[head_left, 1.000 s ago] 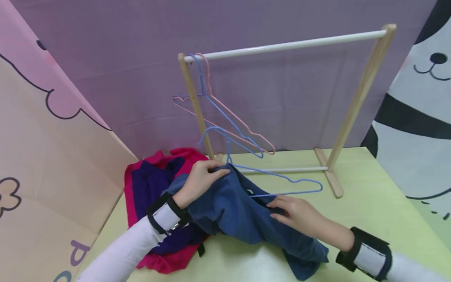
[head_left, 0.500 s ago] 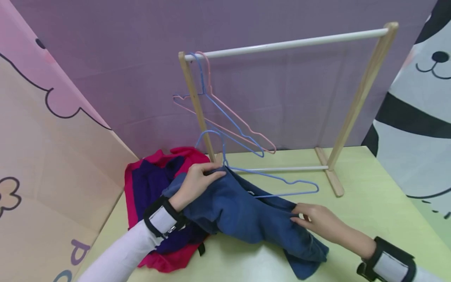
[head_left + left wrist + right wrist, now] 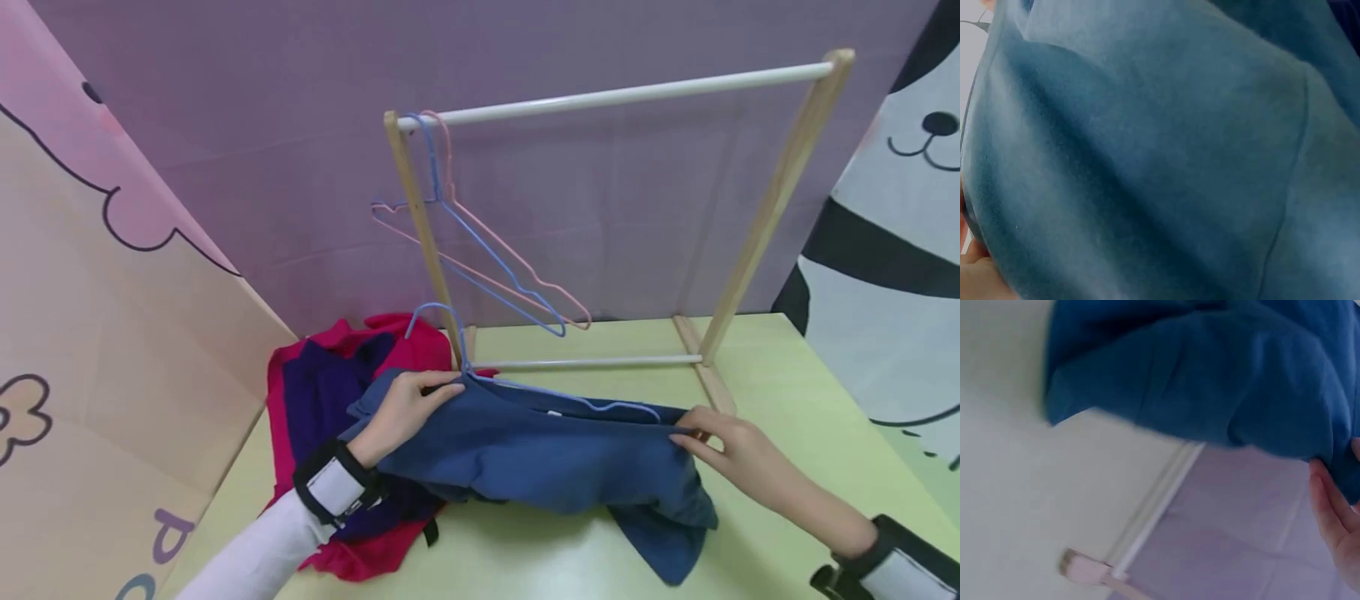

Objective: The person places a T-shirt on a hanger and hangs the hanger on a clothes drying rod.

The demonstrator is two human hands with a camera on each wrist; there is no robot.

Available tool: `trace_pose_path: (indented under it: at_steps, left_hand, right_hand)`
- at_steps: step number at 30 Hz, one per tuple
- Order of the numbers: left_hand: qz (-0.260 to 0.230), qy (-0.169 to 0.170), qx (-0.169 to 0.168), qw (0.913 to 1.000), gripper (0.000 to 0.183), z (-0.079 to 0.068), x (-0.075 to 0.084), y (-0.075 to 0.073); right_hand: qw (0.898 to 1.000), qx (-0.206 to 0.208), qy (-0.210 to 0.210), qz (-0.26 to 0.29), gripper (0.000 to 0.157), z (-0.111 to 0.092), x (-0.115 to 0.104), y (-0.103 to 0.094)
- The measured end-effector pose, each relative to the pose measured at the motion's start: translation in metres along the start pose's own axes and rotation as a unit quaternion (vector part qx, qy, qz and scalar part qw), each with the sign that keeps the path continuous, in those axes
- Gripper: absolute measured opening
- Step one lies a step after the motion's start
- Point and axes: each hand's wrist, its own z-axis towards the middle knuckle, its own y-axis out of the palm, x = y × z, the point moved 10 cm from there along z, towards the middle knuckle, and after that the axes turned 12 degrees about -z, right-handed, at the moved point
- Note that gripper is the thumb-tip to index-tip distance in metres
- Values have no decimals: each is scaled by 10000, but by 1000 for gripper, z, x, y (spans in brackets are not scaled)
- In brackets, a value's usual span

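A blue shirt (image 3: 555,467) is stretched between both hands, its collar opening facing up with a small white tag inside. A blue hanger (image 3: 431,307) has its hook standing out at the collar's left end; its right arm lies along the opening, the tip just behind the front edge. My left hand (image 3: 408,408) pinches the cloth near the base of the hook. At the opening's right end my right hand (image 3: 727,442) pinches the collar edge between thumb and fingers. Blue cloth fills most of the left wrist view; the hanger's left arm is hidden.
Behind stands a wooden rack with a white rail (image 3: 615,102); a blue and a pink hanger (image 3: 540,283) hang at its left end. A red and purple garment (image 3: 330,392) lies on the yellow-green table (image 3: 795,392) at left, partly beneath the shirt.
My right hand has moved right, pulling the collar edge wide, and the shirt now covers the hanger's right tip. My left hand, with the hook, has shifted slightly left and down.
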Motion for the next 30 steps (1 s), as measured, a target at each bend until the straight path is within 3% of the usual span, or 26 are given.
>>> trace_pose_path:
  at_steps: [4,7,13,18,21,26,28,30]
  left_hand:
    - [-70,-33,-113,9999,25,-3,-1,4]
    - [-166,0,-178,9997,25,-5,1,9]
    - [-105,360,-262,9990,23,-7,13,19]
    - [-139,641,-282,9974,21,-7,23,25]
    - [-211,673,-300,9971,21,-7,26,28]
    - [-200,749,-281,9966,22,-5,30,33]
    - [-173,799,-217,9964,21,-5,32,33]
    - [-141,860,-133,9961,21,-5,34,32]
  right_hand:
    - [9989,274,-386,19,5,12,-8,-14]
    - [9978,332,-578,20,3,21,-15,-18]
    - [9938,526,-925,310,31,35,-32,-19]
    - [9909,491,-1070,658,28,40,-44,-11]
    - [9908,408,-896,929,12,40,-44,-5]
    - [9940,11,-185,1076,56,39,-35,6]
    - [9953,-291,206,905,53,38,-28,12]
    - [9945,-595,535,674,39,36,-21,17]
